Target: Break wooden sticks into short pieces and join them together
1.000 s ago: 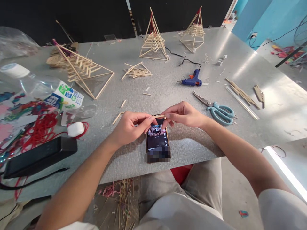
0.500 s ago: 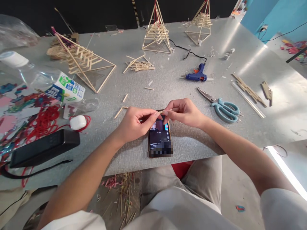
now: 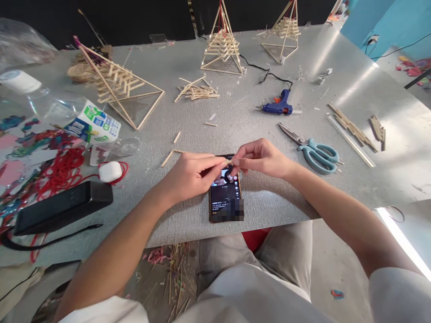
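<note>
Above the phone (image 3: 225, 197), which lies lit on the table, the fingertips of both hands meet. My left hand (image 3: 193, 176) is closed, pinching a short wooden stick (image 3: 229, 162) between thumb and fingers. From the other side my right hand (image 3: 264, 157) pinches the same stick; most of it is hidden by the fingers. Two sticks joined at an angle (image 3: 168, 158) lie just beyond my left hand, with a loose stick piece (image 3: 177, 137) farther off. Scissors with blue handles (image 3: 319, 155) rest to the right of my right hand.
A blue glue gun (image 3: 278, 106) lies beyond the scissors. Stick pyramids (image 3: 220, 49) stand at the back, near a stick pile (image 3: 198, 91). Left are a plastic bottle (image 3: 90, 119), red cord (image 3: 65, 172), a white case (image 3: 110, 172) and a black device (image 3: 63, 208). More sticks (image 3: 353, 128) lie right.
My fingertips have shifted slightly to the right, still pinching the stick. The picture on the phone screen is different. The view has moved a little.
</note>
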The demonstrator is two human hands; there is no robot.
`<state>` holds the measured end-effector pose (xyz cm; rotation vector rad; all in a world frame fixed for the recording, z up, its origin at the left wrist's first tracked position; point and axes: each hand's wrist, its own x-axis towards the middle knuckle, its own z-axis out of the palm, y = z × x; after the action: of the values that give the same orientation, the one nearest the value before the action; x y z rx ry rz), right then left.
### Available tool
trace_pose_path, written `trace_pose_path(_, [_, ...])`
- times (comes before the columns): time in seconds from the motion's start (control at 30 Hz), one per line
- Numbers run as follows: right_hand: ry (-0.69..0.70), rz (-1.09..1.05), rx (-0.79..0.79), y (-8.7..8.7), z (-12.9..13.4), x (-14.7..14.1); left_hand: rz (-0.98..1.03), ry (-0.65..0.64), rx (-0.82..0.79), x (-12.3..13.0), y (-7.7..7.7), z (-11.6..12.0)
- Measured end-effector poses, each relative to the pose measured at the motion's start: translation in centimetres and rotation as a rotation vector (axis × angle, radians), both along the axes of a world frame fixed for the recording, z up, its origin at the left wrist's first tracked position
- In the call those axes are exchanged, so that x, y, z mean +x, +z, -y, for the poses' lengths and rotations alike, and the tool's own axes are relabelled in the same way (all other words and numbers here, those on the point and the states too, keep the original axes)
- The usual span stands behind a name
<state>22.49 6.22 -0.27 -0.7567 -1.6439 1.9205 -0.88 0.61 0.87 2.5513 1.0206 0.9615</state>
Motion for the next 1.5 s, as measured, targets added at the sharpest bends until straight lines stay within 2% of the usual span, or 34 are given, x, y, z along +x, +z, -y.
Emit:
trace_pose_path(0.3, [-0.026,0.006,-0.073,-0.1,0.3,-0.2,-0.067,-0.015,0.101,-0.2,-0.7,0.1])
trace_pose_path(0.83, [-0.075,0.015,-0.121,0.1,1.0,-0.8,-0.137,-0.033,0.2,-0.1,-0.5,0.2])
trace_pose_path(1.07, [-0.121,0.057,-0.115,0.0,0.7,-0.9,-0.146,0.0,0.156,-0.2,-1.2,-0.2])
trace_pose_path(1.27, [-0.074,0.027,-0.04,0.8,0.3,-0.5,-0.081,0.039,0.225,-0.4,-1.1,-0.6])
trace_pose_path(1.37, [-0.078,0.032,-0.022,0.9,0.3,-0.4,-0.059,0.027,0.193,-0.4,-0.9,-0.5])
trace_pose_path(1.5, [-0.088,0.029,-0.032,0.6,0.2,-0.3,-0.03,0.041,0.069,-0.5,-0.7,-0.4])
